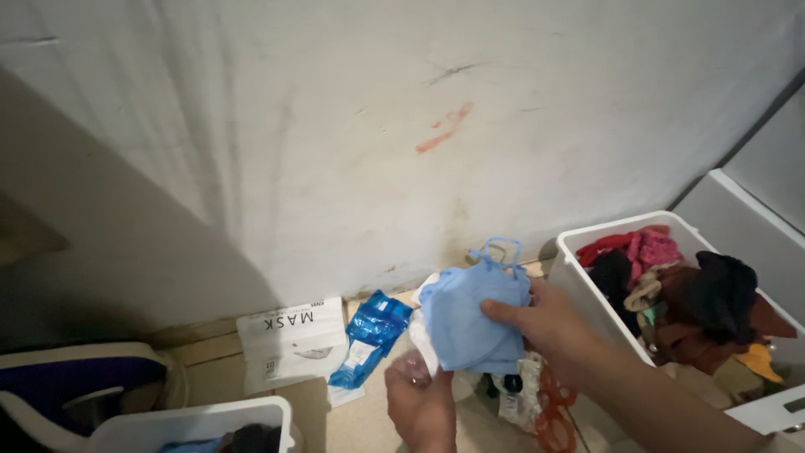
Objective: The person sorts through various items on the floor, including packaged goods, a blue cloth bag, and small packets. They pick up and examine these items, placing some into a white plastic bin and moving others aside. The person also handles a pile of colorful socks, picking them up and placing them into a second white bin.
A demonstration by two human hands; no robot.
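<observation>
My right hand (545,323) grips a stack of light blue face masks (470,319), with their ear loops sticking up at the top. Below it, my left hand (419,398) pinches a clear, crinkled plastic wrapper (417,362) that lies against the white underside of the stack. Both hands hover low over the tan floor near the wall.
A white bin (587,289) full of mixed clothes stands at the right. A white mask packet (292,340) and a blue plastic packet (373,334) lie on the floor by the wall. Another white bin (189,419) sits at the lower left, beside a cushioned object.
</observation>
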